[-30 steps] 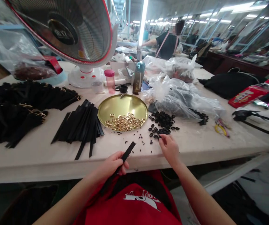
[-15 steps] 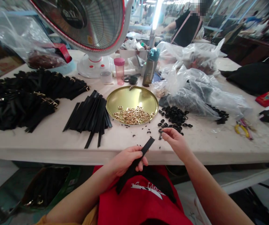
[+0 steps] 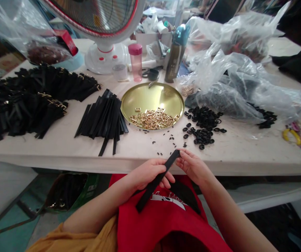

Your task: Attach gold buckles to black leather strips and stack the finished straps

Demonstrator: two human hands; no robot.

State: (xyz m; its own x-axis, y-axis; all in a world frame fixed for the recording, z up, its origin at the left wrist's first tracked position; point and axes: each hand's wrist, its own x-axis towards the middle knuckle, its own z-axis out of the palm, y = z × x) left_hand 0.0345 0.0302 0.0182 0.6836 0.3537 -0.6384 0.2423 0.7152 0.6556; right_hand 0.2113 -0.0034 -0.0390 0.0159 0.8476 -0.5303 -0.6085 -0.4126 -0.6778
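Observation:
My left hand (image 3: 152, 173) is closed around a black strap (image 3: 157, 180), which slants from my lap up to the right. At the strap's upper end, my right hand (image 3: 193, 166) pinches with thumb and fingers. The small black ring it was holding a moment earlier is mostly hidden by the fingertips and strap end. Beyond my hands lies a pile of small black rings (image 3: 205, 119), with tiny black bits (image 3: 171, 138) scattered beside it. A round gold tray (image 3: 150, 96) holds many gold buckles (image 3: 154, 119). Left of it, loose black straps (image 3: 100, 119) are fanned in a stack.
Bundles of black straps with gold buckles (image 3: 21, 105) cover the table's left side. A fan (image 3: 105, 56), a pink-lidded bottle (image 3: 136, 63) and a dark bottle (image 3: 175, 57) stand behind the tray. Clear plastic bags (image 3: 229, 87) and yellow-handled pliers (image 3: 292, 136) lie to the right.
My right hand has come from the ring pile down to the strap's end, so both hands now meet at the strap. The view has tipped downward.

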